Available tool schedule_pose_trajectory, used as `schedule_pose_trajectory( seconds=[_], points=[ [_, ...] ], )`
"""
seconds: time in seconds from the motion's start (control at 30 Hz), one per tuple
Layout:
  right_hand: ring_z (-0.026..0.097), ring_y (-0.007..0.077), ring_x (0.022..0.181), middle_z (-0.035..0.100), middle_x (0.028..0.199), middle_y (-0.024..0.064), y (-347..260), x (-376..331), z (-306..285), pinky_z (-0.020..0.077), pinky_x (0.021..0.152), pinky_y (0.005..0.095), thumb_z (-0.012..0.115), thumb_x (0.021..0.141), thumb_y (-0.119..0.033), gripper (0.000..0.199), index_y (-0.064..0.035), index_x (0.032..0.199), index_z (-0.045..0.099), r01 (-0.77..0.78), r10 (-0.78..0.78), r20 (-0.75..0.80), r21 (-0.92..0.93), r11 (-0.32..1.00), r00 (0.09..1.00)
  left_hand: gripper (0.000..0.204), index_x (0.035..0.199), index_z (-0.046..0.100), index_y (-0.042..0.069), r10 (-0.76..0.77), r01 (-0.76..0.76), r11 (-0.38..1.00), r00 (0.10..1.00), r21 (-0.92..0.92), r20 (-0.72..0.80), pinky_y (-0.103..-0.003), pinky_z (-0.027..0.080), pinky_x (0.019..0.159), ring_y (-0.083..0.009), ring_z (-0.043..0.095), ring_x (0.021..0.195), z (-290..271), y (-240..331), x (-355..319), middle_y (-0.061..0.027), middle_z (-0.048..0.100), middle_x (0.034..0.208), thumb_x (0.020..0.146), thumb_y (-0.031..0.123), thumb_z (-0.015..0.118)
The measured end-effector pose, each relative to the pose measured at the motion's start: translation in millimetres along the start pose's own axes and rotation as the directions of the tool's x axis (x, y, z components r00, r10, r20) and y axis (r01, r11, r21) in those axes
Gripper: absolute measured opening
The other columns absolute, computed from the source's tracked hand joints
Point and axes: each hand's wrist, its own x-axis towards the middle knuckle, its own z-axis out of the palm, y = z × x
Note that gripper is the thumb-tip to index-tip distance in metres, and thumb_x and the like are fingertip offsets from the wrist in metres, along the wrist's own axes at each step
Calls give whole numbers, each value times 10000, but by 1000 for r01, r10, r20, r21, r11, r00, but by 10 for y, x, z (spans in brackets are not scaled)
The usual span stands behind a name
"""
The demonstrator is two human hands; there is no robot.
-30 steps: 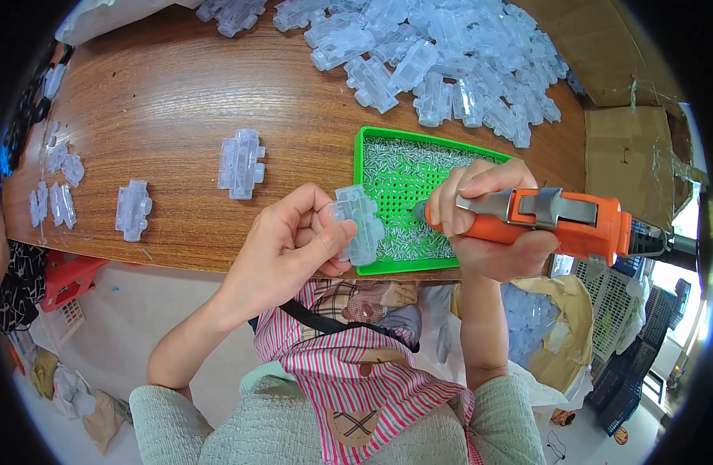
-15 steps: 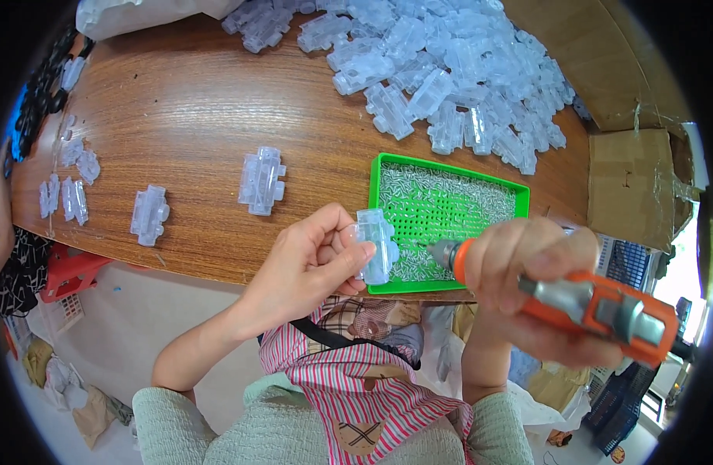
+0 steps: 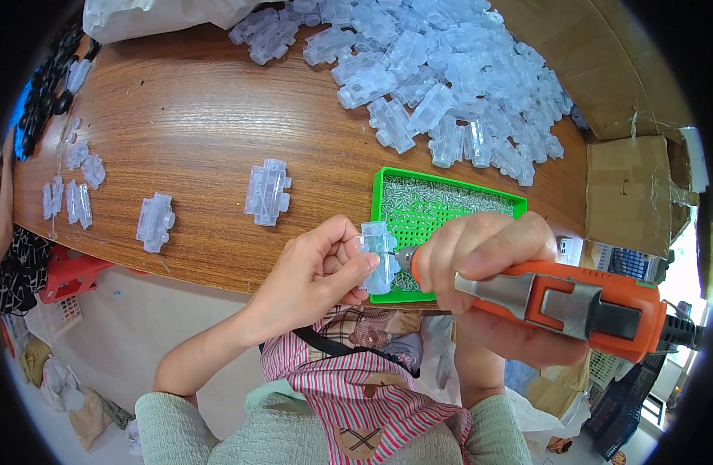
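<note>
My left hand (image 3: pixel 314 271) pinches a clear plastic housing (image 3: pixel 378 273) between thumb and fingers, over the near left corner of a green perforated tray (image 3: pixel 514 198). Small silvery screws (image 3: pixel 438 190) lie scattered in that tray. Wrapped round an orange electric screwdriver (image 3: pixel 539 302) with a metal lever is my right hand (image 3: pixel 488 271). The screwdriver lies nearly level, its tip pointing left and reaching the right side of the housing. Whether a screw sits on the tip is too small to tell.
A big heap of clear housings (image 3: pixel 449 85) covers the back right of the wooden table (image 3: pixel 186 116). Two single housings, one nearer (image 3: pixel 267 192) and one further left (image 3: pixel 154 222), lie left of my hands. Cardboard (image 3: pixel 628 178) stands at the right. Another person's arm (image 3: pixel 3 201) shows at the far left.
My right hand has brought the screwdriver left, from above the screw tray to the housing. The left hand still holds the housing, almost in place. The view has shifted slightly.
</note>
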Motion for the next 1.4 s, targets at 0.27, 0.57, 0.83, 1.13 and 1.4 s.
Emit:
schedule_pose_trajectory(
  seconds=[0.27, 0.57, 0.83, 1.13, 1.4],
  points=[
    [515, 149, 572, 541, 681, 50, -26, 9, -13, 414, 507, 295, 749, 780, -429, 479, -5, 921, 578, -127, 146, 73, -218, 968, 987, 185, 862, 466, 26, 105, -106, 992, 994, 70, 15, -207, 533, 548, -50, 613, 630, -17, -26, 31, 4, 556, 703, 942, 118, 605],
    [516, 141, 564, 565, 718, 35, -103, -26, -132, 416, 480, 288, 568, 765, -765, 822, 11, 1037, 543, 44, -46, 94, 22, 999, 994, 186, 849, 483, 19, 93, -91, 995, 995, 43, -28, -208, 536, 556, -43, 603, 629, -25, -45, 66, 7, 558, 710, 939, 124, 608],
    [516, 139, 555, 527, 676, 24, 325, -312, -334, 443, 484, 300, 524, 779, -779, 818, 14, 982, 534, 31, -37, -84, -69, 997, 996, 164, 870, 468, 22, 129, -132, 991, 989, -32, -75, -198, 546, 587, -49, 621, 663, -17, -76, 59, 6, 566, 770, 958, 110, 575],
    [526, 148, 547, 526, 667, 26, 366, -342, -356, 443, 478, 306, 522, 781, -779, 816, 16, 964, 545, 14, -26, -129, -96, 995, 991, 166, 868, 467, 26, 115, -117, 993, 990, -25, -77, -197, 551, 592, -42, 619, 661, -6, -57, 68, 9, 562, 767, 955, 113, 578],
    [522, 121, 526, 538, 661, 2, -97, -202, -93, 442, 448, 266, 570, 762, -765, 799, -10, 1024, 550, 116, -121, -43, -103, 988, 992, 176, 859, 475, 18, 109, -111, 994, 990, -15, -94, -212, 564, 591, -47, 618, 665, 3, -56, 31, 6, 558, 760, 954, 121, 582]
  ],
)
